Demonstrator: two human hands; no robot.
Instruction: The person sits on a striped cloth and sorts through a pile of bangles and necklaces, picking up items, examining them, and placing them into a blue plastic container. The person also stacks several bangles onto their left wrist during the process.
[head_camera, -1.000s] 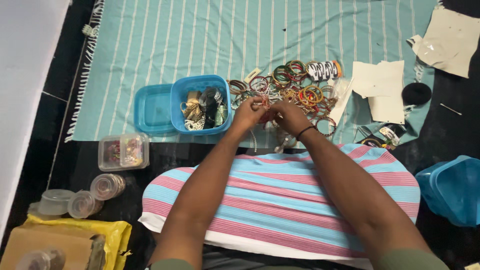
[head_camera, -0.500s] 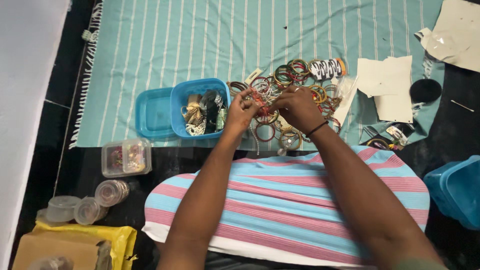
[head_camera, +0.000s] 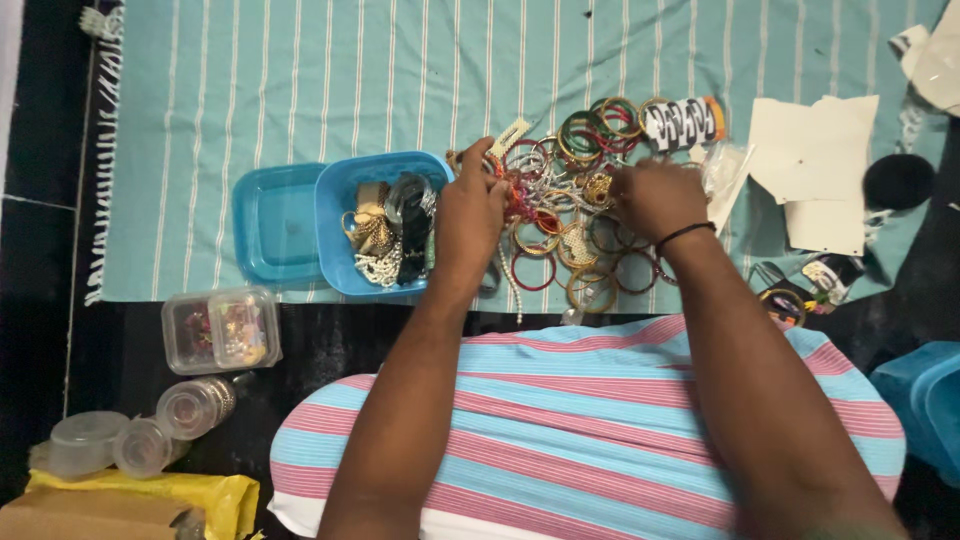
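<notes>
Both forearms are bare from the elbow down. On the right wrist sits a thin black band (head_camera: 686, 236), snug like a hair tie or cord. The left hand (head_camera: 470, 215) wears nothing, no ring showing; the right hand (head_camera: 650, 198) is plain too. Across the lap lies striped cloth (head_camera: 590, 420): pink and light blue bands, white at the hem.

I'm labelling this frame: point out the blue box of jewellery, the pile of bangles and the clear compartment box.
blue box (head_camera: 338, 262): head view, its left wall.
pile of bangles (head_camera: 590, 240): head view, middle of the heap.
clear compartment box (head_camera: 220, 328): head view, its lid.
</notes>
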